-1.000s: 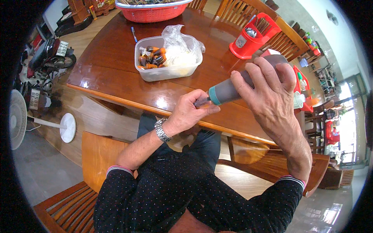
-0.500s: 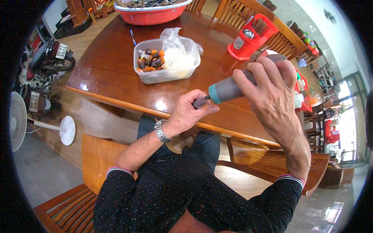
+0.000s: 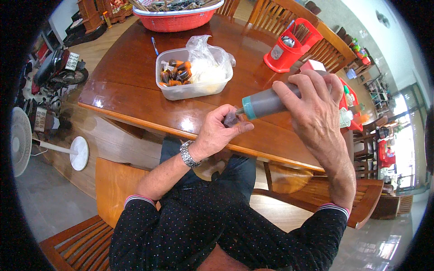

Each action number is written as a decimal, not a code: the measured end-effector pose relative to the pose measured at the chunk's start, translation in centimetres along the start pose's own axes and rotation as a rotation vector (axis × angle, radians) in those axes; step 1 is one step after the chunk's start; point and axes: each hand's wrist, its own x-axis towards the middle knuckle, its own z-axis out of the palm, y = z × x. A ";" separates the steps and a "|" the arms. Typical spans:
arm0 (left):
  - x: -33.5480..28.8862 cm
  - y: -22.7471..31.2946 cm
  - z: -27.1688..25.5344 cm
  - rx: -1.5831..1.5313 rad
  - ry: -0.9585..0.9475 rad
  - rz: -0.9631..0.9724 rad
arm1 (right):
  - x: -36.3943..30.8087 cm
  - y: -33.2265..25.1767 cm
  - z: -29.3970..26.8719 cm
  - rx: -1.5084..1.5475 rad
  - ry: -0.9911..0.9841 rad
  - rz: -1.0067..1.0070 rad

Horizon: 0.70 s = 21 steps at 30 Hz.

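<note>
Right hand holds bottle slanting toward left hand.

left hand: pinching | right hand: curled, back facing up

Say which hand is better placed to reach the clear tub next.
Probably the left hand: it looks nearer the clear tub and holds only a small dark item; the right hand grips a larger bottle.

From my left hand: tub blocks 10 to 12, bottle blocks 2. Free lanes over tabletop at 9:30 and at 1, between tub and red caddy.
</note>
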 end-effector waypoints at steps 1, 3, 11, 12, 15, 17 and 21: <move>-0.1 0.1 -0.1 0.009 0.004 -0.007 | -0.2 0.1 0.3 0.020 0.014 0.011; -0.1 0.4 -0.2 0.025 0.018 -0.002 | -0.8 0.3 1.0 0.102 0.006 0.068; 0.2 0.4 -0.8 -0.006 0.085 0.063 | -7.2 0.3 5.4 0.791 0.087 0.652; 0.2 0.5 -0.9 -0.030 0.093 0.053 | -8.7 0.2 6.1 0.992 0.135 0.933; 0.2 0.6 -1.2 -0.100 0.105 0.017 | -13.8 1.4 8.6 1.061 0.535 1.182; 0.2 0.7 -1.4 -0.162 0.116 0.005 | -17.1 2.9 11.1 0.922 0.740 1.307; 0.4 0.8 -1.3 -0.187 0.129 0.012 | -23.1 5.9 15.9 0.815 0.891 1.567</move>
